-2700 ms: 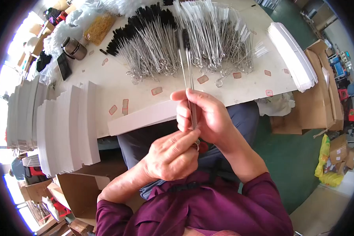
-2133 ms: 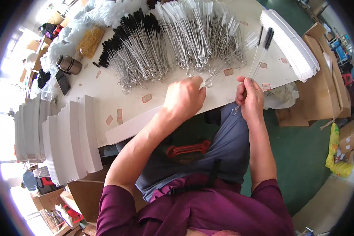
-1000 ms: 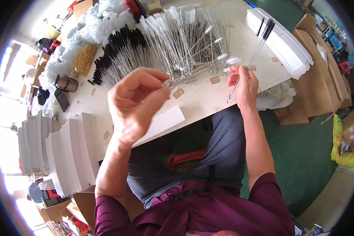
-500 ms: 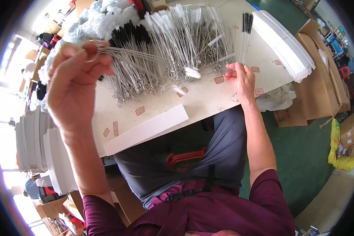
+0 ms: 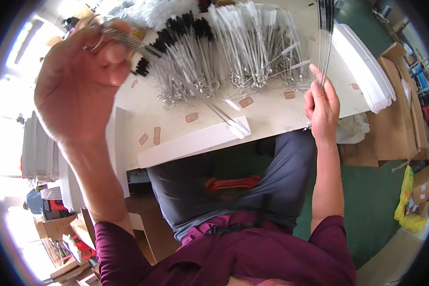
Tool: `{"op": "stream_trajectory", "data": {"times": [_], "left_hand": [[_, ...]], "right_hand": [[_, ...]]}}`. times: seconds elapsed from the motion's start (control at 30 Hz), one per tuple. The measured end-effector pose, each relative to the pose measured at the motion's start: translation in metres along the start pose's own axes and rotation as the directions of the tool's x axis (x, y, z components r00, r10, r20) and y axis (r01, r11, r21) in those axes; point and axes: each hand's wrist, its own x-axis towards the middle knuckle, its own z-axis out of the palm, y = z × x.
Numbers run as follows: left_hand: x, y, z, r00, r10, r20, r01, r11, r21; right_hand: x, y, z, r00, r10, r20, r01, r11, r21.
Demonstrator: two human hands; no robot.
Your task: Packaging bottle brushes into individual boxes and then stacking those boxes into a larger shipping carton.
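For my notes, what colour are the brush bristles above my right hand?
Black: the bristles show best in the head view.

Maroon shirt (image 5: 271,248), blue-grey trousers (image 5: 291,174)

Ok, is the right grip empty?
No, the right grip holds black-bristled wire brushes by their stems.

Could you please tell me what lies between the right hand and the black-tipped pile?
The head view shows white-tipped brushes lying there.
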Motion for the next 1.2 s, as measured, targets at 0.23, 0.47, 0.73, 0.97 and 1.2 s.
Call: {"op": "stream_trajectory", "data": {"times": [0.23, 0.47, 0.73, 0.97, 1.2], "left_hand": [[-0.006, -0.044, 0.030, 0.989, 0.002, -0.145, 0.014, 0.994, 0.106], [-0.018, -0.076, 0.024, 0.898, -0.177, -0.403, 0.163, 0.984, -0.069], [-0.049, -0.095, -0.009, 0.799, -0.222, -0.560, 0.360, 0.921, 0.150], [-0.068, -0.111, -0.028, 0.758, -0.208, -0.618, 0.418, 0.882, 0.216], [-0.084, -0.123, -0.034, 0.793, -0.084, -0.604, 0.384, 0.838, 0.387]], "right_hand": [[-0.014, -0.028, 0.049, 0.891, -0.039, 0.453, 0.008, 0.998, 0.070], [-0.051, -0.008, 0.077, 0.567, 0.231, 0.791, -0.601, 0.773, 0.206], [-0.091, 0.006, 0.057, 0.513, 0.408, 0.755, -0.675, 0.736, 0.061], [-0.110, 0.012, 0.048, 0.494, 0.457, 0.740, -0.639, 0.768, -0.048], [-0.118, 0.014, 0.052, 0.502, 0.508, 0.700, -0.666, 0.743, -0.061]]}}
